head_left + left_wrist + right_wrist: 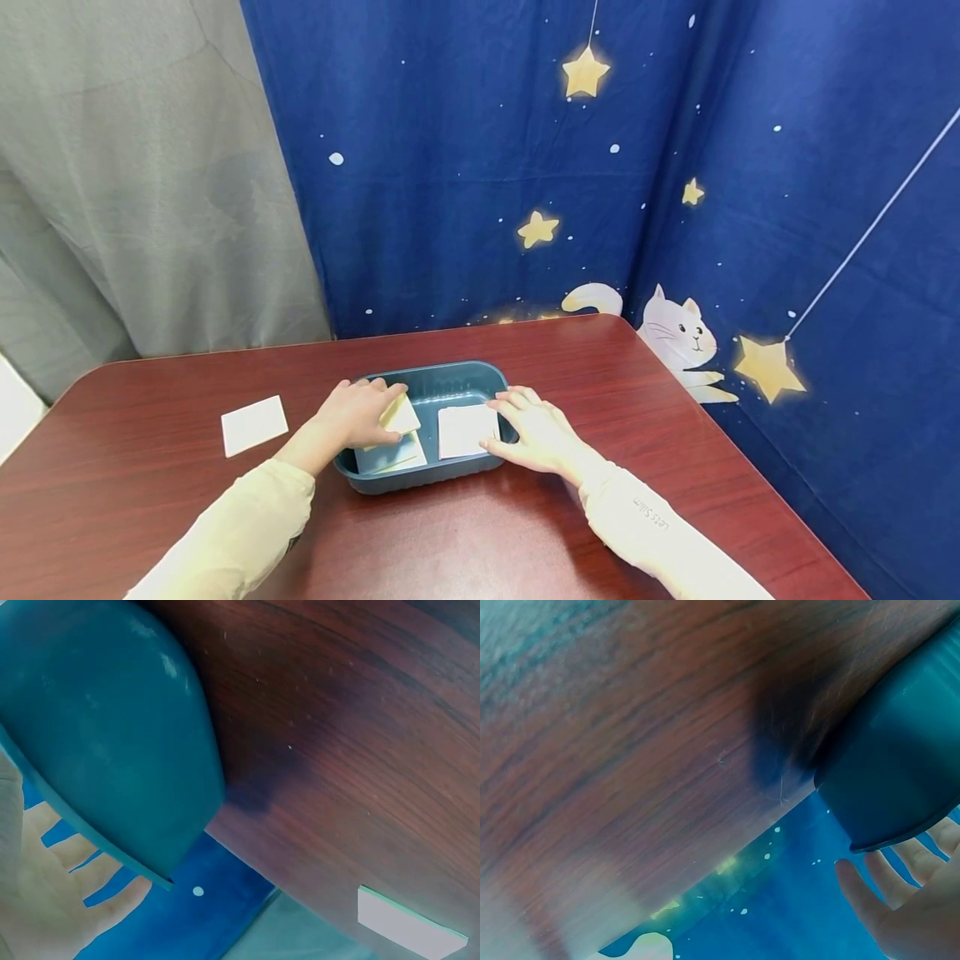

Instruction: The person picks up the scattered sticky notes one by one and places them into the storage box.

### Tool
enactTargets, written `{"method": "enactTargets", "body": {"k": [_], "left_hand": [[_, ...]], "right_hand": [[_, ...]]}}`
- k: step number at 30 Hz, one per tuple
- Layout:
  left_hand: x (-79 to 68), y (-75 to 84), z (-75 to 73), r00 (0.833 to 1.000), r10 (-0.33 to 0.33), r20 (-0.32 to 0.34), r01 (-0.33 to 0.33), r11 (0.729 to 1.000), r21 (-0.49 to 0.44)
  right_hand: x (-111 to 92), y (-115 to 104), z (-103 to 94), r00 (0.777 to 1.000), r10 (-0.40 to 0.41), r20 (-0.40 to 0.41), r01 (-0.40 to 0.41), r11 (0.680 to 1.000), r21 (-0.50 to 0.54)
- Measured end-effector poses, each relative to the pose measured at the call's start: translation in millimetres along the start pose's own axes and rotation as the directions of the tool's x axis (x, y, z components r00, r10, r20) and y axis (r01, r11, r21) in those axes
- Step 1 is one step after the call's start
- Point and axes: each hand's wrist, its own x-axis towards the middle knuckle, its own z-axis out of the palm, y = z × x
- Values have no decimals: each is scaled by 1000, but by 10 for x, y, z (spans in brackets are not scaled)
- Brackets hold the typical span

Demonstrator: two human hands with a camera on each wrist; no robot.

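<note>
A dark teal plastic basin [431, 479] stands on the table with square paper pads inside. My left hand [360, 414] reaches over its left side, fingers spread, thumb and fingertips around a pale yellow pad [405, 414]. That pad lies over other paper squares [408, 457], partly hidden by the hand. At the right side, a white pad [467, 431] lies flat in the basin. My right hand [536, 433] is over the right rim, its thumb and forefinger extended at this pad's right edge. Both wrist views show spread fingers beyond the basin's outer wall [112, 735].
A white rectangular pad [255, 425] lies on the reddish-brown wooden table [420, 542], left of the basin. Behind the table hang a grey curtain [165, 192] and a blue curtain [450, 167] with stars and a cat. The table's right edge runs beyond my right arm.
</note>
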Motion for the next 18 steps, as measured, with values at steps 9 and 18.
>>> {"method": "enactTargets", "body": {"k": [9, 18], "left_hand": [[7, 24, 11, 999, -6, 44, 6, 1000, 20], [-10, 3, 104, 996, -14, 91, 18, 999, -43]], "right_hand": [[1, -14, -16, 1000, -6, -4, 6, 1000, 5], [-2, -11, -11, 1000, -6, -1, 6, 1000, 3]]}}
